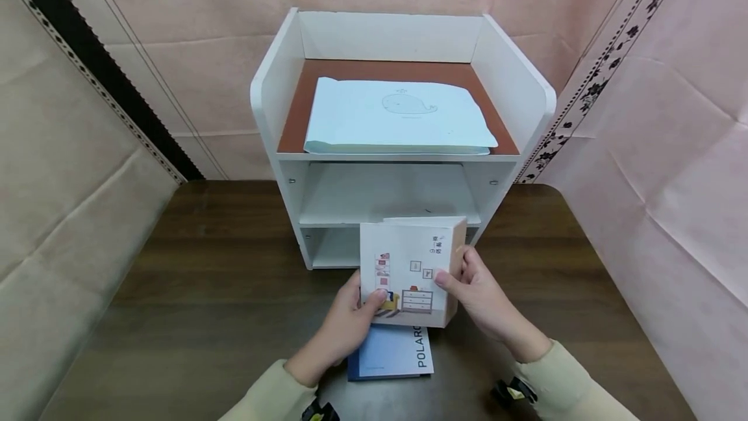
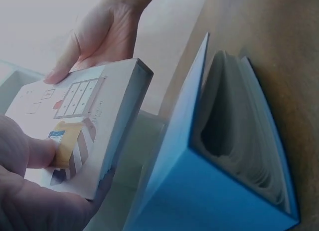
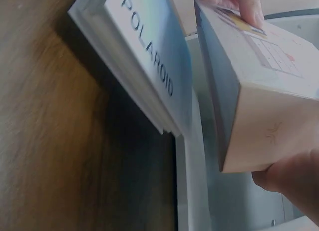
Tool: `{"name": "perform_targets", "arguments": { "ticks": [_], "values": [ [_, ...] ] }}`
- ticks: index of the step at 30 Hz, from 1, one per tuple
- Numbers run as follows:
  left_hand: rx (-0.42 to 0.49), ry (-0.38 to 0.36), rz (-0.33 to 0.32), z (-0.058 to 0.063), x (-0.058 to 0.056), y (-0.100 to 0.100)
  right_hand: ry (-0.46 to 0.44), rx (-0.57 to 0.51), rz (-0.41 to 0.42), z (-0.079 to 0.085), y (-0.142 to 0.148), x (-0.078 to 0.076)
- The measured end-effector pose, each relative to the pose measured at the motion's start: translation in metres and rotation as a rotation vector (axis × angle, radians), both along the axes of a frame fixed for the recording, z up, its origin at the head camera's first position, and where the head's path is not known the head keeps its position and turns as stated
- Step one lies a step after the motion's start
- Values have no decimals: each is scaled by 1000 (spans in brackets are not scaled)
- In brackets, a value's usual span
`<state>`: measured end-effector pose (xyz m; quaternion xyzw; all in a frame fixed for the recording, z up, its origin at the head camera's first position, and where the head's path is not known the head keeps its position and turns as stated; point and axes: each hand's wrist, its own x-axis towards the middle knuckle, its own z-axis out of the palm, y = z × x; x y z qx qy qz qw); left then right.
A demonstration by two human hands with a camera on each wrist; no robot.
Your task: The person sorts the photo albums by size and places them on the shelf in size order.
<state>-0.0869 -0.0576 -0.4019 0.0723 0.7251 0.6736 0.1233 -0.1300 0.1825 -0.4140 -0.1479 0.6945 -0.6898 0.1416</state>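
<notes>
Both hands hold a thick white book (image 1: 409,249) with drawn furniture on its cover and a beige spine, in front of the white shelf unit. My left hand (image 1: 345,320) grips its lower left corner, thumb on the cover. At the right, my right hand (image 1: 484,297) grips the spine side, its thumb on the cover too. Below the book a blue album (image 1: 391,355) marked POLAROID lies on the table, partly covered from the head view. The left wrist view shows the blue album's (image 2: 172,191) spine and its sleeves; the held book (image 2: 114,99) is apart from it.
A white shelf unit (image 1: 519,86) stands at the back of the brown table (image 1: 199,317). On its brown top board (image 1: 386,70) lies a pale pad of paper (image 1: 362,123) with a whale drawing. Pinkish cloth (image 1: 660,167) hangs around the table.
</notes>
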Motion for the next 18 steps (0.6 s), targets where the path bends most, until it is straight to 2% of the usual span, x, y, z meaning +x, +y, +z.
{"name": "perform_targets", "arguments": {
  "ticks": [4,9,13,16,18],
  "values": [
    [18,-23,14,0,0,-5,-24,-4,-13,3,-7,-2],
    [43,-40,37,-11,-6,-9,-46,3,4,8,-11,1],
    [91,-31,46,-19,-12,-11,-33,101,43,13,-11,8],
    [110,-9,47,-18,-16,-15,-13,158,35,14,-12,12],
    [113,3,54,-14,-19,-17,-18,147,7,13,-13,13]
  ]
}}
